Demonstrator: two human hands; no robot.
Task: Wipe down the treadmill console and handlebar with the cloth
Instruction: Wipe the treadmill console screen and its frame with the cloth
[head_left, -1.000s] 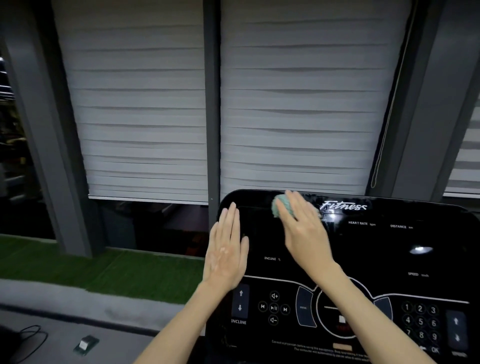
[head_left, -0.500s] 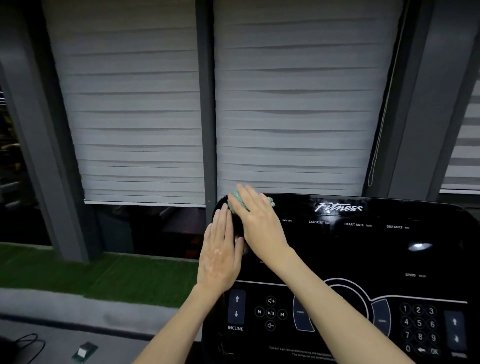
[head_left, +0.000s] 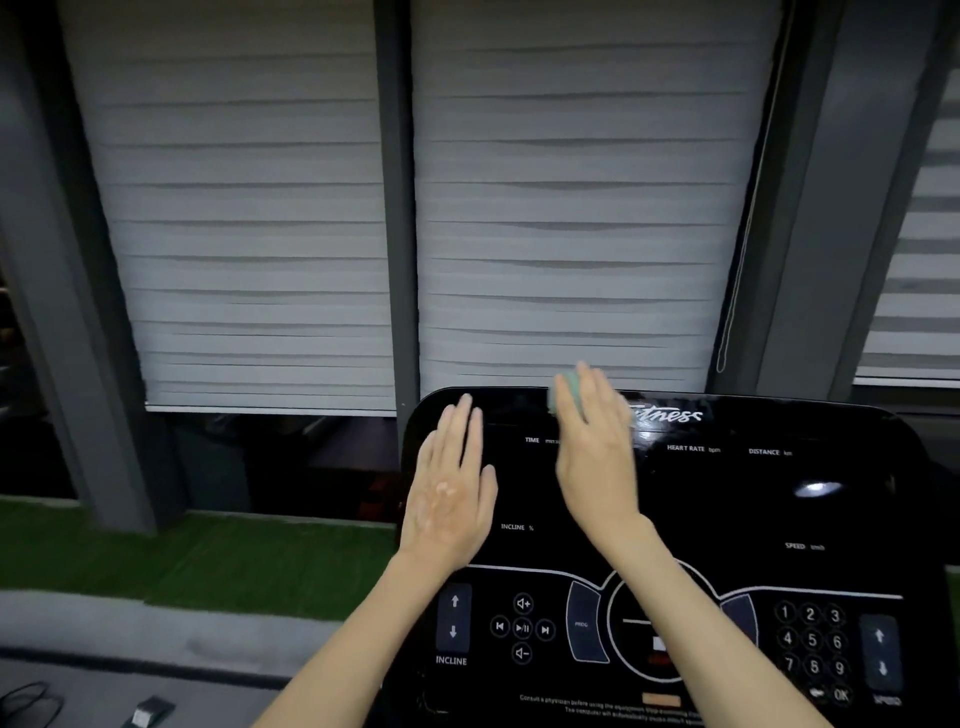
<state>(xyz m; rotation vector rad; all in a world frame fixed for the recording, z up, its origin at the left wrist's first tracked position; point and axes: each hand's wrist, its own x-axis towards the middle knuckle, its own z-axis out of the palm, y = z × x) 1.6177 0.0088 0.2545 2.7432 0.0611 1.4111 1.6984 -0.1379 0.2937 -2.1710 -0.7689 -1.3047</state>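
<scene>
We see the black treadmill console (head_left: 727, 519) low in the view, with its upper edge in front of grey window blinds (head_left: 249, 234). Our left hand (head_left: 452, 493) lies flat on the left part of the console, palm down. Its fingers are straight and close together, they point to the top edge and grasp nothing. Our right hand (head_left: 597, 457) is at the top edge, just left of the white "Fitness" logo (head_left: 670, 414). Under its fingers is the small pale green cloth (head_left: 563, 397), touching the console surface; only a corner of the cloth shows on the left side of the fingers. This hand is blurred, so we can say only that the fingers seem stretched out and press the cloth down, not curled around it. The two hands are near each other but apart. Lower on the console are the INCLINE arrows (head_left: 453, 618), the media buttons (head_left: 522, 627) and a number keypad (head_left: 810, 639). Left of the machine is a strip of green artificial grass (head_left: 208, 561).
</scene>
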